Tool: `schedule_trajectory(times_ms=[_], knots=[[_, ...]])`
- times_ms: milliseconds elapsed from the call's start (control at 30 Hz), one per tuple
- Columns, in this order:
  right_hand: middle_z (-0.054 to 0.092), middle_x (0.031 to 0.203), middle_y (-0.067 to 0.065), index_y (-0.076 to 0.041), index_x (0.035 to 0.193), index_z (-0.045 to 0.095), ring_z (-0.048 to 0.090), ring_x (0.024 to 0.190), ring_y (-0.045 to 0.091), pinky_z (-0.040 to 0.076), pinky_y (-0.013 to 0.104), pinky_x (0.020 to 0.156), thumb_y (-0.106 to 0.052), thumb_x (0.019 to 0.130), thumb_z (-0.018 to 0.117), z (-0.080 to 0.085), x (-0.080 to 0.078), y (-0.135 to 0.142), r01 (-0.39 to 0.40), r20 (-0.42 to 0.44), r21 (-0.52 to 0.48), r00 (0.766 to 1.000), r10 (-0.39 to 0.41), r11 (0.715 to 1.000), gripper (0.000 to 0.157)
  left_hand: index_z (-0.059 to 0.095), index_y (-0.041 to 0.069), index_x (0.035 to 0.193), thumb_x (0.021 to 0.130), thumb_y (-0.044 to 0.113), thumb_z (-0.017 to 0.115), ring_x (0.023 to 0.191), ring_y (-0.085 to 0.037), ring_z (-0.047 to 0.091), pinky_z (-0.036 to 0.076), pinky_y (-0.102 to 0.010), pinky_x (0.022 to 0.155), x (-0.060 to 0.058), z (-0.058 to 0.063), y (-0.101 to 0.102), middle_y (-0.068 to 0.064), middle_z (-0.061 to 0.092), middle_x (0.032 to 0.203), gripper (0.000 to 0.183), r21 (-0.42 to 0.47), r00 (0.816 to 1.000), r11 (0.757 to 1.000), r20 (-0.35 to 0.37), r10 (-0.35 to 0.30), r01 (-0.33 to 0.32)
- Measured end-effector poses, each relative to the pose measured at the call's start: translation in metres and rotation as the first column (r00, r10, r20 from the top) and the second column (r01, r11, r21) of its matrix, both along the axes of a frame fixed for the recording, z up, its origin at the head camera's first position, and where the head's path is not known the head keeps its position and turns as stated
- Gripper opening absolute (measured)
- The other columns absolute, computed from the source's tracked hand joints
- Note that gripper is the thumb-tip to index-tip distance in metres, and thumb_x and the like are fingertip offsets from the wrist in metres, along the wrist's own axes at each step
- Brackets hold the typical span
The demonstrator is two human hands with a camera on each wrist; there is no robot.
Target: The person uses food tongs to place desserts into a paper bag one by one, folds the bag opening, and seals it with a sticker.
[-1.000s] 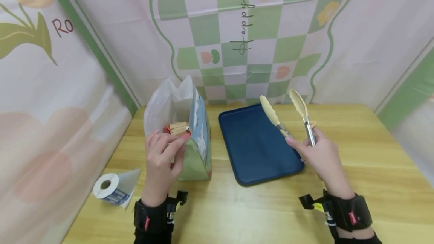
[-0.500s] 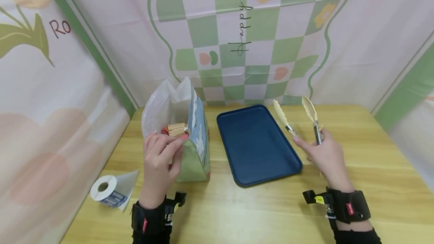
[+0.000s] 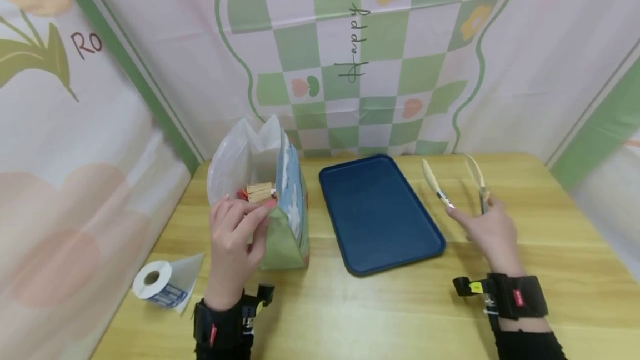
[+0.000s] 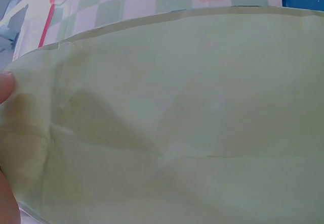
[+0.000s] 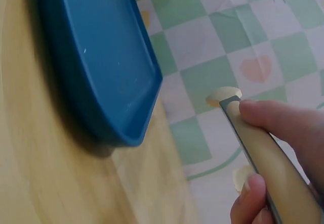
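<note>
My left hand [image 3: 232, 232] pinches the near rim of an upright paper bag [image 3: 282, 249], green below with a blue side and a whitish lining. Its mouth gapes, and inside lie pale wooden-looking strips [image 3: 260, 191] with something red beside them; the bag's lower contents are hidden. Green bag wall [image 4: 177, 107] fills most of the left wrist view. To the right of the tray, my right hand [image 3: 492, 235] grips metal tongs [image 3: 434, 184] with cream scalloped tips. The tongs' arms are spread, with nothing between them. Thumb and fingers hold the tongs' handle [image 5: 273, 168] in the right wrist view.
A dark blue tray [image 3: 380, 215] with a low rim lies on the wooden table [image 3: 360, 315] between the hands, nothing on it. At the left edge stands a roll of labels [image 3: 162, 285] with a loose tail. Printed cloth [image 3: 380, 88] hangs behind and at the sides.
My right hand has carried the tongs rightward, from over the tray's right part to beside it. The left hand keeps its hold on the bag; the view has shifted slightly.
</note>
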State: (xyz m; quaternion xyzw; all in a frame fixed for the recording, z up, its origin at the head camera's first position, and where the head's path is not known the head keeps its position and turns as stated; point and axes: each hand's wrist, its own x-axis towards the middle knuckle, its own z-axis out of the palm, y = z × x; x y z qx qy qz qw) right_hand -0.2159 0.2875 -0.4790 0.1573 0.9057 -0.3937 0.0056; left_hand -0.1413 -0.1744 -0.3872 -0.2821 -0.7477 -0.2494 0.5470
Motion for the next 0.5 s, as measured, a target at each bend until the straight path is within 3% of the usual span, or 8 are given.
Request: schedule_trajectory(times_ms=[67, 233, 367, 500], knots=[[0.032, 0.141, 0.047, 0.003, 0.154, -0.005, 0.07, 0.079, 0.027, 0.052, 0.042, 0.062, -0.079, 0.072, 0.061, -0.002, 0.0, 0.003, 0.013, 0.023, -0.015, 1.0, -0.013, 1.0, 0.134, 0.076, 0.006, 0.095, 0.091, 0.014, 0.061, 0.076, -0.027, 0.056, 0.036, -0.046, 0.085, 0.0, 0.0, 0.0, -0.008, 0.069, 0.081, 0.017, -0.003, 1.0, 1.0, -0.004, 0.002, -0.002], [0.037, 0.136, 0.044, 0.009, 0.152, 0.0, 0.067, 0.08, 0.029, 0.052, 0.037, 0.058, -0.083, 0.068, 0.06, -0.007, 0.0, 0.009, 0.027, 0.062, -0.04, 0.998, -0.025, 0.999, 0.138, 0.076, 0.006, 0.093, 0.089, 0.012, 0.062, 0.076, -0.027, 0.056, 0.036, -0.046, 0.085, 0.0, 0.0, 0.0, -0.008, 0.068, 0.08, 0.016, -0.01, 1.0, 1.0, -0.006, 0.007, -0.007], [0.05, 0.12, 0.033, 0.012, 0.15, 0.009, 0.065, 0.077, 0.029, 0.05, 0.037, 0.055, -0.083, 0.069, 0.06, -0.012, 0.0, 0.01, 0.026, 0.066, -0.031, 0.998, -0.024, 0.999, 0.135, 0.076, 0.006, 0.093, 0.088, 0.011, 0.062, 0.077, -0.027, 0.056, 0.036, -0.046, 0.085, 0.0, 0.001, -0.001, -0.008, 0.067, 0.079, 0.015, -0.011, 1.0, 1.0, -0.004, 0.011, -0.011], [0.054, 0.111, 0.027, 0.013, 0.149, 0.011, 0.063, 0.076, 0.028, 0.048, 0.036, 0.055, -0.08, 0.071, 0.061, -0.013, -0.001, 0.009, 0.024, 0.065, -0.022, 0.998, -0.023, 0.999, 0.132, 0.076, 0.006, 0.093, 0.089, 0.012, 0.062, 0.076, -0.026, 0.055, 0.036, -0.046, 0.085, 0.0, 0.003, -0.001, -0.007, 0.067, 0.079, 0.015, -0.011, 1.0, 1.0, -0.002, 0.011, -0.011]])
